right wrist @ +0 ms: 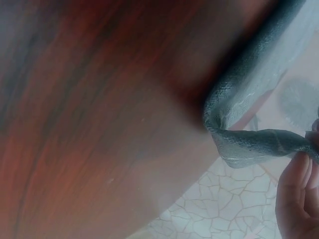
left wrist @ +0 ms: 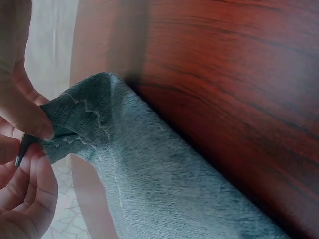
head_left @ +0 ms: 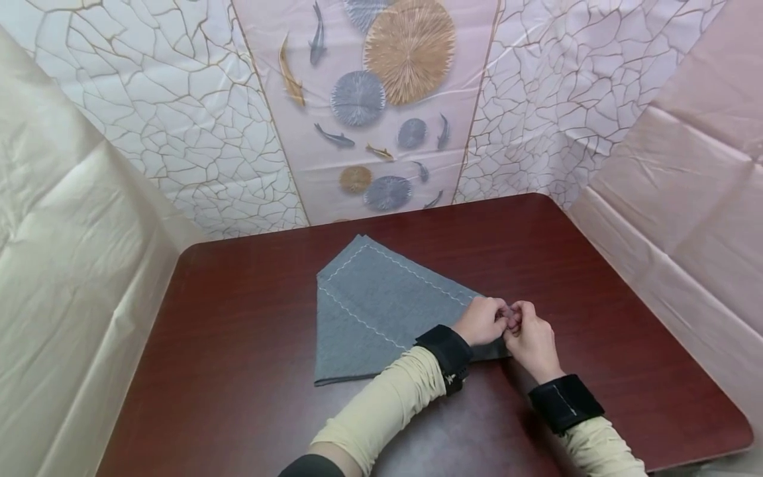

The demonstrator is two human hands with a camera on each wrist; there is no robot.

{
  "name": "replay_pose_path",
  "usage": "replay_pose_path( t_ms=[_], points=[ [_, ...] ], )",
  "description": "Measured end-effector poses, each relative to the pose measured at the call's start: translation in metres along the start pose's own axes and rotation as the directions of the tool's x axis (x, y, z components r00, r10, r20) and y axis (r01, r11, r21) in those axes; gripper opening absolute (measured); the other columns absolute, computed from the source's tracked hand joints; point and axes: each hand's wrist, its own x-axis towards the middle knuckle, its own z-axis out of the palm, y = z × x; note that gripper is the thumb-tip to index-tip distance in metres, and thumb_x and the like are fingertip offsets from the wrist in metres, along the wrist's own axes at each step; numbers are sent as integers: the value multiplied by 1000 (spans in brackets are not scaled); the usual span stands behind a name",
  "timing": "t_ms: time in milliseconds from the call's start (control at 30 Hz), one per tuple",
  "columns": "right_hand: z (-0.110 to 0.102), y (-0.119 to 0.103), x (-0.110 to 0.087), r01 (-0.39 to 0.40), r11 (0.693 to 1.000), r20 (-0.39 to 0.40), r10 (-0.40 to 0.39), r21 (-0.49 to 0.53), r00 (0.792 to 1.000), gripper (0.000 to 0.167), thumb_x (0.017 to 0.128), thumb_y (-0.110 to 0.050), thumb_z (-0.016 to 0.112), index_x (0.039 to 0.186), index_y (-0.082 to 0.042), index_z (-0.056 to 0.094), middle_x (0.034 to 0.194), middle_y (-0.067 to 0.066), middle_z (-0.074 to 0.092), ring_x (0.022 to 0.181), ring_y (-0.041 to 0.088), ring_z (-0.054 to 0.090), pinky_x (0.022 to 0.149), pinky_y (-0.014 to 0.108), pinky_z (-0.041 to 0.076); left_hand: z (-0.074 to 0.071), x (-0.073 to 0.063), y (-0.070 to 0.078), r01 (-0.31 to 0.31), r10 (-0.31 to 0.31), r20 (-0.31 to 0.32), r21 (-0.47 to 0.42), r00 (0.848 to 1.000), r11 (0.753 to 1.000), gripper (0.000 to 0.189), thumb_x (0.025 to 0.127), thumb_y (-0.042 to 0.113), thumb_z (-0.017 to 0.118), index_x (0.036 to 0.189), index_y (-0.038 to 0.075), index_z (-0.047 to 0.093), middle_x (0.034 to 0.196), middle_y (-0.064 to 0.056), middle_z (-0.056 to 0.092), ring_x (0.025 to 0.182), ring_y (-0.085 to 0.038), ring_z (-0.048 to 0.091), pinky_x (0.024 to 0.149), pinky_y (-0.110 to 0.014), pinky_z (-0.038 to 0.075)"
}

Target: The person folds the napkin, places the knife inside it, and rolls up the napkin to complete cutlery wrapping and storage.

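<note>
A grey cloth [head_left: 387, 298] with pale wavy stitching lies folded on the table, wide at the left and tapering to the right. At its narrow right end my left hand [head_left: 481, 321] pinches the corner. My right hand [head_left: 533, 341] pinches the same end, fingertips close against those of the left. In the left wrist view the gathered tip of the cloth [left wrist: 75, 124] is raised between thumbs and fingers. From the right wrist, the cloth's edge [right wrist: 264, 142] shows as a narrow folded strip running to the fingertips. The very tip is hidden by the fingers.
The dark red wooden table [head_left: 238, 318] has rounded corners. Behind it hangs a patterned curtain [head_left: 381, 132] with fish and round motifs, and pale sheets [head_left: 71, 278] hang at both sides. Black bands [head_left: 444, 351] circle both wrists over cream sleeves.
</note>
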Motion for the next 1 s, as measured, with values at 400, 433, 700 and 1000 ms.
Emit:
replay_pose_path(
  t_ms=[400, 433, 700, 1000],
  points=[
    [-16, 0, -7, -203, 944, 423, 300, -259, 855, 28, 73, -22, 72, 72, -1, 52, 56, 6, 45, 50, 23, 47, 46, 39, 37, -19, -14, -5, 16, -16, 11, -18, 1000, 1000, 15, 87, 3, 54, 101, 6, 60, 69, 2, 56, 52, -2, 43, 53, -11, 32],
    [-17, 1, -7, -204, 940, 442, 311, -273, 842, 27, 75, -21, 69, 67, -4, 50, 55, 5, 45, 49, 23, 46, 46, 39, 37, -21, -16, -6, 3, -3, 1, -25, 1000, 1000, 16, 87, 3, 53, 102, 5, 60, 67, 3, 54, 50, -2, 41, 52, -11, 31],
    [-13, 0, -5, -189, 942, 493, 308, -277, 814, 26, 76, -15, 63, 57, -11, 46, 53, 3, 42, 48, 20, 43, 44, 34, 32, -38, -28, -11, -33, 32, -24, -51, 999, 998, 20, 85, 2, 52, 104, 6, 57, 59, 6, 41, 45, -2, 32, 49, -12, 26],
    [-4, -10, -4, -178, 947, 530, 298, -267, 794, 27, 77, -15, 63, 59, -10, 44, 53, 3, 40, 48, 20, 42, 44, 33, 32, -62, -35, -12, -47, 37, -73, -137, 997, 989, 24, 83, -1, 52, 105, 4, 57, 57, 5, 41, 43, -2, 29, 49, -12, 25]
  ],
)
